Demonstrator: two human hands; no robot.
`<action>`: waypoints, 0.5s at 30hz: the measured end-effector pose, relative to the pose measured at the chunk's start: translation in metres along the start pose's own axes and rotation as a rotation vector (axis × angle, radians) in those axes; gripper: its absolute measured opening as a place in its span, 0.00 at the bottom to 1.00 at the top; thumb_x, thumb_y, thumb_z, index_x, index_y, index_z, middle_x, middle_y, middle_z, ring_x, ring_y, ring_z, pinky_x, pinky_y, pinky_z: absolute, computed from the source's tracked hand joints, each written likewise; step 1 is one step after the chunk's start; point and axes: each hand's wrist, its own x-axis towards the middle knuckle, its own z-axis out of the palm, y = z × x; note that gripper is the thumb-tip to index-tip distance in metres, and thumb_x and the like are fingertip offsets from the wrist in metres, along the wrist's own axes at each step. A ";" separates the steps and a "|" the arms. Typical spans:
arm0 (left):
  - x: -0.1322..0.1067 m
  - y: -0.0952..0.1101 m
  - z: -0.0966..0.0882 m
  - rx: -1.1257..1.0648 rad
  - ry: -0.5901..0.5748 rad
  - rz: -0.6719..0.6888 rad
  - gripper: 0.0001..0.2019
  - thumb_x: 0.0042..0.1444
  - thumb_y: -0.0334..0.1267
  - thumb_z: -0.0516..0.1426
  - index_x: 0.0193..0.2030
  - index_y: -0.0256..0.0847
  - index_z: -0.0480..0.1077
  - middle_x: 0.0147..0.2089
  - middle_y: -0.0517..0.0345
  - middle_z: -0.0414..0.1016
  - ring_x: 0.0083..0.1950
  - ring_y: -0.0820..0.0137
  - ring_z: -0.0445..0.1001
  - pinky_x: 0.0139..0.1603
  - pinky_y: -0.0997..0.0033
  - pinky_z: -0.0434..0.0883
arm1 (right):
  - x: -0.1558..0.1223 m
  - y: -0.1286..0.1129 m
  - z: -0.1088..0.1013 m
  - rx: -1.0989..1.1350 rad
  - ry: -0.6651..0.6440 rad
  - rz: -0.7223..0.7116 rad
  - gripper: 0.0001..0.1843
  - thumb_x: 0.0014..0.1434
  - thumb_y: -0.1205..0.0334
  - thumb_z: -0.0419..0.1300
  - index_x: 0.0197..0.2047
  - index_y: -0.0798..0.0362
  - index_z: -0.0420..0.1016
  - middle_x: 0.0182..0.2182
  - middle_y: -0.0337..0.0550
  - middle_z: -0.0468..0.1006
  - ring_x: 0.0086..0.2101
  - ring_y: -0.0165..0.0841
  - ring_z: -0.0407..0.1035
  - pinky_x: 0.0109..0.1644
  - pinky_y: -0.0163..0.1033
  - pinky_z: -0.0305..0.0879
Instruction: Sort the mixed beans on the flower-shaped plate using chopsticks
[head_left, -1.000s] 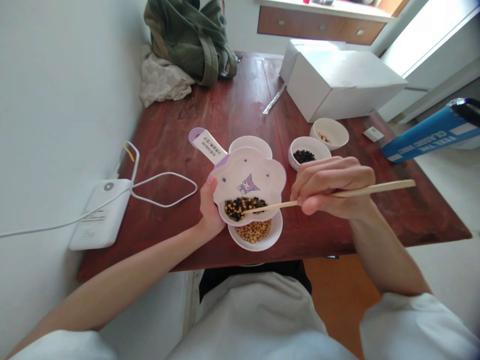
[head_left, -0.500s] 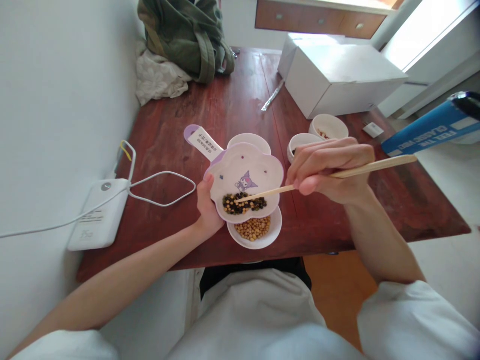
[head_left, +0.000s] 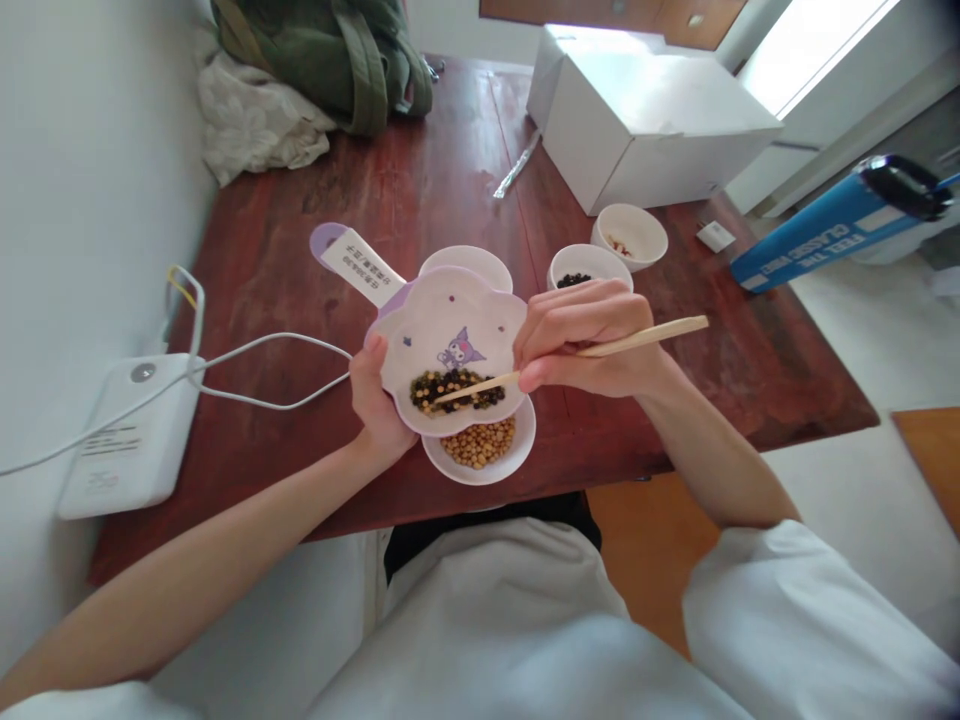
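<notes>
My left hand grips the left rim of a flower-shaped white and purple plate, tilted over a white bowl of yellow beans. A heap of mixed dark and yellow beans lies at the plate's lower edge. My right hand is closed round wooden chopsticks, whose tips rest in that heap. The plate has a purple handle with a paper label.
Behind the plate stand a white bowl, a bowl of black beans and a bowl with reddish bits. A white box, green bag, white charger with cable and a blue object surround them on the red wooden table.
The view has shifted, so everything sits further left and lower. My right hand has moved closer to the plate; the chopstick tips stay in the mixed beans.
</notes>
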 end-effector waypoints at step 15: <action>-0.001 -0.001 0.000 -0.015 -0.014 0.013 0.23 0.66 0.62 0.65 0.45 0.42 0.87 0.46 0.56 0.92 0.49 0.57 0.87 0.56 0.60 0.84 | 0.004 -0.013 -0.006 -0.013 0.083 -0.045 0.19 0.72 0.52 0.78 0.31 0.49 0.83 0.27 0.37 0.84 0.26 0.32 0.79 0.31 0.37 0.72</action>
